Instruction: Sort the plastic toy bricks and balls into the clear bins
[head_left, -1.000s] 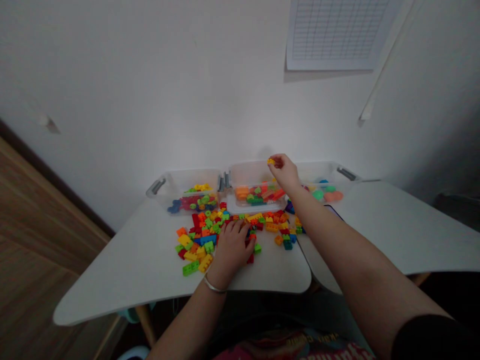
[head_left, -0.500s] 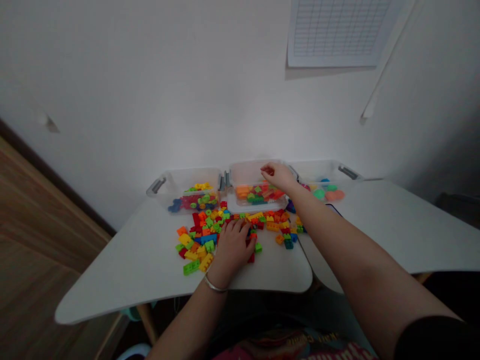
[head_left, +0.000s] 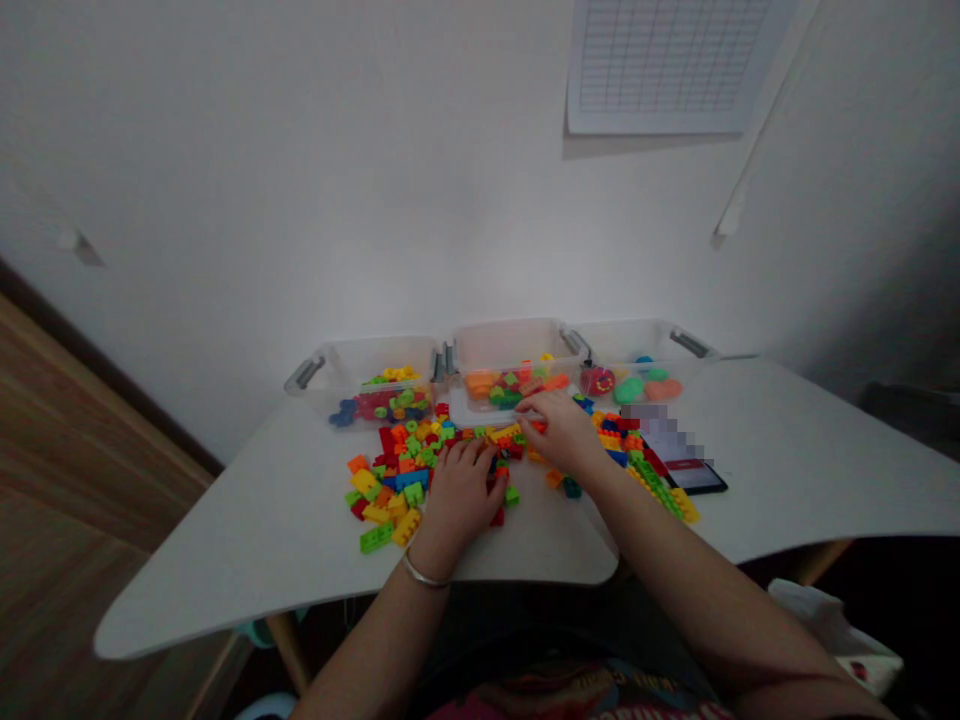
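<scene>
My left hand (head_left: 466, 492) rests palm down on a pile of toy building bricks (head_left: 409, 478), its fingers spread and slightly bent over some of them. Bricks under the palm are hidden. My right hand (head_left: 562, 432) reaches low over the pile's right part, in front of the middle clear bin (head_left: 517, 345). Its thumb and fingers are a little apart and point left, with nothing visible between them. Orange, red and green bricks lie in that bin. A white lid or tray edge (head_left: 466, 412) shows at its foot.
A left bin (head_left: 352, 350) holds mixed coloured pieces; a right bin (head_left: 630, 335) holds rounded green and orange pieces. Right of my right arm lie a phone (head_left: 694, 476) and a row of joined bricks (head_left: 652, 475). The white table's (head_left: 217, 560) rounded front edge is close to me.
My right hand has come down from above the middle bin to the bricks in front of it. The phone and joined bricks are now uncovered. My left hand stays on the pile.
</scene>
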